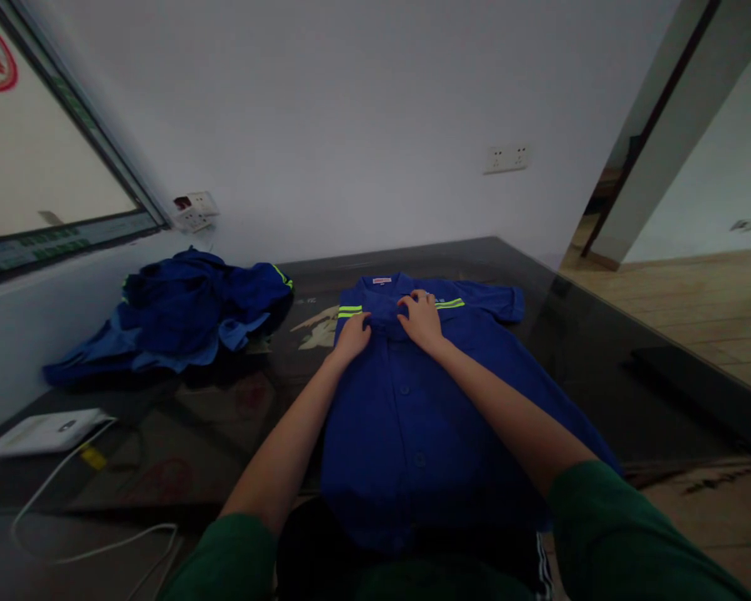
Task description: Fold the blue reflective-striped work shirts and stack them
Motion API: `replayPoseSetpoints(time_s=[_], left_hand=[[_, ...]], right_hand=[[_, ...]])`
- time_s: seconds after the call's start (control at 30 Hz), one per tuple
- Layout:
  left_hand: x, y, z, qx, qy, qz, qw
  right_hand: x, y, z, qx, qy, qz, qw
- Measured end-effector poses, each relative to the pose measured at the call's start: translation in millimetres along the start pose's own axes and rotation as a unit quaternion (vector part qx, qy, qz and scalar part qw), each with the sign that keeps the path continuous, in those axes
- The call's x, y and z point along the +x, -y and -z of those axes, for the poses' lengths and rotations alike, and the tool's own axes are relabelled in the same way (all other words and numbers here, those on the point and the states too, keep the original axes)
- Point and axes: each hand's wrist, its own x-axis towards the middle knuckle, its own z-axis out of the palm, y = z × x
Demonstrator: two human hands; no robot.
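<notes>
A blue work shirt (375, 401) with yellow-green stripes across the chest lies front up on the dark table, its collar toward the wall. Its lower hem hangs over the near edge, by my lap. Near the left chest stripe, my left hand (354, 335) is closed on the cloth below the collar. My right hand (421, 320) bends its fingers and thumb around the fabric beside the other stripe. The collar between both hands is partly lifted, and a small white label shows inside the neck. Buttons run down the middle of the front.
A heap of blue clothes (181, 313) lies on the table (275, 401) at left. A white device (43, 432) with a cable sits at the near left. A dark flat object (707, 396) rests along the right side. Wall sockets (506, 158) are behind.
</notes>
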Motion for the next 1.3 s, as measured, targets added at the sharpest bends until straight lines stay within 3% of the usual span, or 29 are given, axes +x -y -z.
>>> replayPoseSetpoints(time_s=[0.07, 0.13, 0.2, 0.27, 0.37, 0.53, 0.83, 1.07, 1.3], left_hand=[[-3, 4, -0.9, -0.014, -0.018, -0.01, 1.0], [-5, 10, -1.0, -0.033, -0.034, -0.022, 0.999], [-7, 16, -0.9, -0.052, -0.042, -0.032, 0.997], [-10, 19, -1.2, -0.062, -0.048, -0.033, 0.996], [-13, 19, -3.2, -0.065, -0.047, -0.036, 0.996], [-16, 17, -7.2, -0.068, -0.039, -0.053, 0.995], [-19, 16, -4.1, -0.068, -0.036, -0.067, 0.995], [-20, 17, -6.6, -0.053, -0.028, -0.095, 0.994], [-17, 22, -12.7, -0.047, -0.062, -0.044, 0.996]], right_hand=[[-6, 11, 3, -0.049, 0.018, 0.05, 0.997], [-11, 20, 1, -0.068, 0.09, 0.08, 0.99], [-13, 25, -5, -0.08, 0.153, 0.084, 0.981], [-13, 26, -13, -0.089, 0.176, 0.071, 0.978], [-13, 25, -24, -0.094, 0.165, 0.071, 0.979], [-14, 22, -32, -0.083, 0.139, 0.135, 0.978], [-9, 25, -34, -0.083, 0.133, 0.071, 0.985], [-7, 22, -41, -0.076, 0.151, 0.089, 0.982], [-4, 23, -40, -0.072, 0.149, 0.091, 0.982]])
